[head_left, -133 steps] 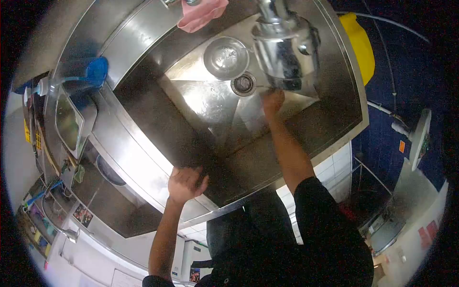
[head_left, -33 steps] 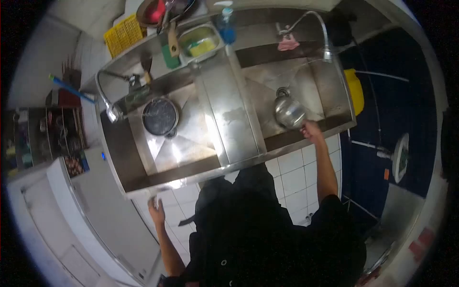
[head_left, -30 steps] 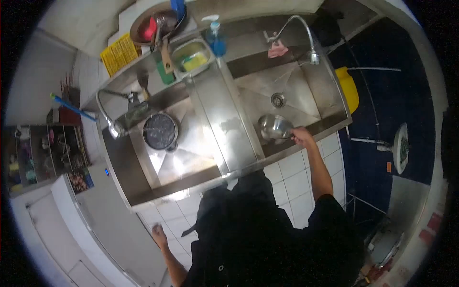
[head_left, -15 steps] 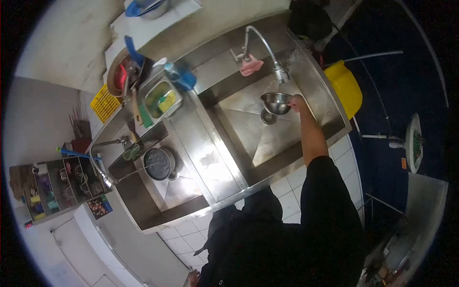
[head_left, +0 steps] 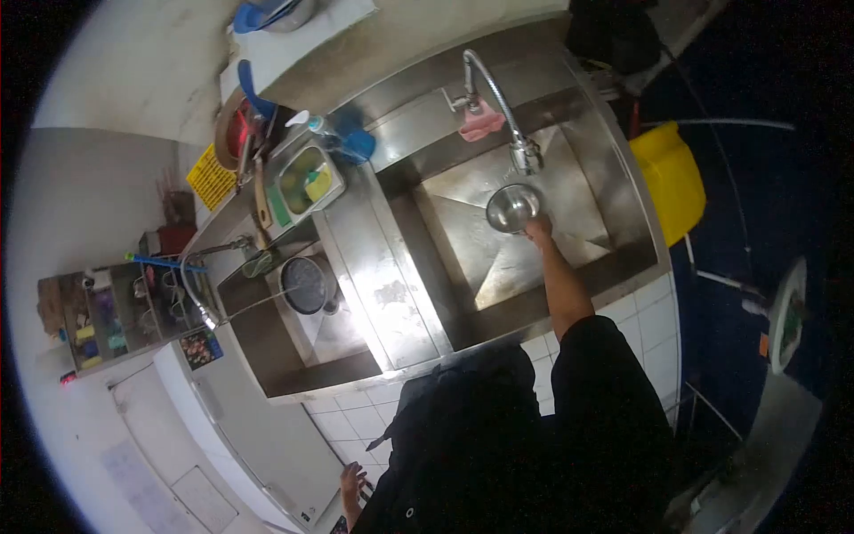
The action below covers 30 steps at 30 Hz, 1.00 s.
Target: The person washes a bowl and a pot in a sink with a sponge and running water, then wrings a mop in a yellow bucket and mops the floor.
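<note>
A small metal saucepan (head_left: 513, 209) is in the right-hand sink basin, its open mouth facing up, with my right hand (head_left: 538, 230) closed on its handle. The right faucet's spray head (head_left: 526, 157) hangs just above the pan's far rim. My left hand (head_left: 353, 482) is low by my side, away from the sink, its fingers apart and holding nothing. In the left basin a round pot (head_left: 307, 285) holds water, and a thin stream from the left faucet (head_left: 209, 318) reaches it.
Along the sink's back stand a blue soap bottle (head_left: 356, 145), a metal tray (head_left: 331, 182) with sponges, and a pan (head_left: 233, 129) with utensils. A pink cloth (head_left: 481, 122) hangs at the right faucet. A yellow container (head_left: 672, 182) stands right of the sink.
My right hand has drawn the saucepan slightly towards me, and its mouth now faces up more. My left hand has risen further into view. The whole view has shifted a little.
</note>
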Motion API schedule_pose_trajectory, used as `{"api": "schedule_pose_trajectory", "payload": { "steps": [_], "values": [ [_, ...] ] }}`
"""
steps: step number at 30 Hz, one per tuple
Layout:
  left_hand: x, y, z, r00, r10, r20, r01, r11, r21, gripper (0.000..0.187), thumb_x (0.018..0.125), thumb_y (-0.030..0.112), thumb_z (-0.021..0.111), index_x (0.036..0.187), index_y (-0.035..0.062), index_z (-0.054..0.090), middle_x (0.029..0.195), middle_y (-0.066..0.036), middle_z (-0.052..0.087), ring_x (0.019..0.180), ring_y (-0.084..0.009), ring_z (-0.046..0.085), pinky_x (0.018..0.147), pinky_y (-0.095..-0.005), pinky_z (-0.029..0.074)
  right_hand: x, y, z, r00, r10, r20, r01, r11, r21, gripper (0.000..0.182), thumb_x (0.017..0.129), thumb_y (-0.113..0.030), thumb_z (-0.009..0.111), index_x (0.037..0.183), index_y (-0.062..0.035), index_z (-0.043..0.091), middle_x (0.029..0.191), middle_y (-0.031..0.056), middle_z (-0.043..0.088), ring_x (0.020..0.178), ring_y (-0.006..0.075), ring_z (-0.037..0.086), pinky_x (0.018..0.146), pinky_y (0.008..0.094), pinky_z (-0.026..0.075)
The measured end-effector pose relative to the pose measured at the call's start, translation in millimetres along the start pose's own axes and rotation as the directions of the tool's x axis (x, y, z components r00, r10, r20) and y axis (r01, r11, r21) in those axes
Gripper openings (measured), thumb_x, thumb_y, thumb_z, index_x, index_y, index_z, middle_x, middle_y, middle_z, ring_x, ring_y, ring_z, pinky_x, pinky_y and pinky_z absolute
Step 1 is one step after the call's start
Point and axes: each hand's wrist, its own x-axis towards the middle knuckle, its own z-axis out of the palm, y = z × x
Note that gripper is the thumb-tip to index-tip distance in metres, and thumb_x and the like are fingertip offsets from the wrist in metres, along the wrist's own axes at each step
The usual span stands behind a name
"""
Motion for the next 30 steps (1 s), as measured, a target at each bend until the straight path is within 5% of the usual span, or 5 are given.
{"api": "schedule_pose_trajectory", "payload": {
  "steps": [16,21,23,27,30],
  "values": [
    [-69.6,66.6,-21.2,0.948,-0.284,-0.146,0.289,0.957,0.015,0.044,0.083,0.038,0.060,0.120,0.0135,0.053,0.109,-0.003,0.059,0.095,-0.0231,0.058,0.076,-0.0421,0.043,53.9,-3.3,103.9,0.991,0.049,0.126,-0.101,0.886,0.453,0.020,0.081,-0.025,0.066,0.092,-0.0109,0.058,0.076,0.0061,0.061,0.079,0.0241,0.061,0.065,0.0353,0.050],
    [15.4,21.2,-55.6,0.793,0.507,0.338,-0.578,0.448,0.682,0.026,0.087,0.024,0.057,0.102,0.0039,0.062,0.103,-0.012,0.063,0.094,-0.0269,0.060,0.080,-0.0391,0.047,-49.4,-144.2,33.3,0.695,-0.453,0.559,-0.693,-0.213,0.689,0.013,0.089,-0.014,0.050,0.092,-0.0029,0.056,0.082,0.0085,0.055,0.088,0.0233,0.055,0.077,0.0318,0.048],
    [16.9,107.6,-10.9,0.695,0.616,0.370,-0.597,0.209,0.775,0.023,0.087,0.020,0.056,0.094,0.0001,0.064,0.096,-0.016,0.064,0.093,-0.0322,0.059,0.082,-0.0395,0.047,-76.0,-194.0,-3.3,0.169,-0.887,0.430,-0.863,0.077,0.499,0.011,0.080,-0.010,0.058,0.088,-0.0051,0.051,0.075,0.0025,0.046,0.065,0.0131,0.045,0.057,0.0266,0.040],
    [-12.2,315.7,121.1,0.813,0.582,-0.010,-0.541,0.761,0.358,0.022,0.086,0.018,0.059,0.090,-0.0030,0.061,0.079,-0.010,0.061,0.074,-0.0171,0.057,0.069,-0.0310,0.045,-92.7,-183.1,-0.4,0.507,-0.518,0.689,-0.255,0.674,0.693,0.022,0.079,-0.011,0.057,0.099,-0.0051,0.051,0.083,0.0063,0.050,0.076,0.0172,0.047,0.064,0.0309,0.041],
    [23.0,427.1,220.0,0.657,0.693,0.295,-0.749,0.645,0.152,0.019,0.087,0.014,0.059,0.098,-0.0009,0.061,0.084,-0.008,0.061,0.080,-0.0128,0.055,0.071,-0.0278,0.044,-125.6,-111.1,2.4,0.786,-0.226,0.576,0.449,0.848,-0.280,0.034,0.081,-0.019,0.058,0.110,-0.0040,0.050,0.096,0.0120,0.055,0.095,0.0241,0.050,0.077,0.0396,0.042]
  ]
}}
